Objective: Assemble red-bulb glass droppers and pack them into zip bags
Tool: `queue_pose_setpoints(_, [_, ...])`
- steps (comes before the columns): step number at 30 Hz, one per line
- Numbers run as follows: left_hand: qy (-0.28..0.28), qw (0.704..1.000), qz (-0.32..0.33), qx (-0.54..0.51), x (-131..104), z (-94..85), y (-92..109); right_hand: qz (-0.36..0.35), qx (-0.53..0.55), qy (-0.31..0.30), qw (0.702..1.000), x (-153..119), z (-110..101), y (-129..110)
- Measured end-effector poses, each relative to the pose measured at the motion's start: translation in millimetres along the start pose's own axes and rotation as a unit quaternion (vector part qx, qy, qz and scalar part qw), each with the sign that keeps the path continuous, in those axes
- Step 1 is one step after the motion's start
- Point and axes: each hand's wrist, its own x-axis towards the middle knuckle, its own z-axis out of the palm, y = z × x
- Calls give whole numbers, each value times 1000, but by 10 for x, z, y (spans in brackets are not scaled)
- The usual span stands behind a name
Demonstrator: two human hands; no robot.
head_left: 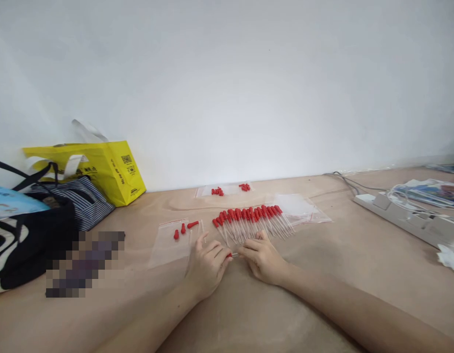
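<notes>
My left hand (208,264) is closed on a red rubber bulb (229,255), of which only a small part shows. My right hand (262,257) pinches a clear glass dropper tube (236,254), whose end meets the bulb between my fingers. How far the tube goes into the bulb is hidden. Just beyond both hands lies a row of droppers (249,215) with red bulbs and clear pointed tubes. To the left, a few loose red bulbs (183,228) and bare tubes (202,226) rest on a clear zip bag (164,247).
More red bulbs (217,191) lie on a clear bag near the wall. Flat plastic bags (296,206) are behind the row. A yellow bag (118,171) and a black bag (36,245) stand at left. A white power strip (407,220) with cables lies at right.
</notes>
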Motion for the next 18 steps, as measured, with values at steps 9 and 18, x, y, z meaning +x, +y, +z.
queue_pose_setpoints(9, [30, 994, 58, 92, 8, -127, -179, 14, 14, 8, 1000, -9, -73, 58])
queue_pose_setpoints(18, [55, 998, 2, 24, -4, -71, -89, 43, 25, 57, 997, -27, -72, 40])
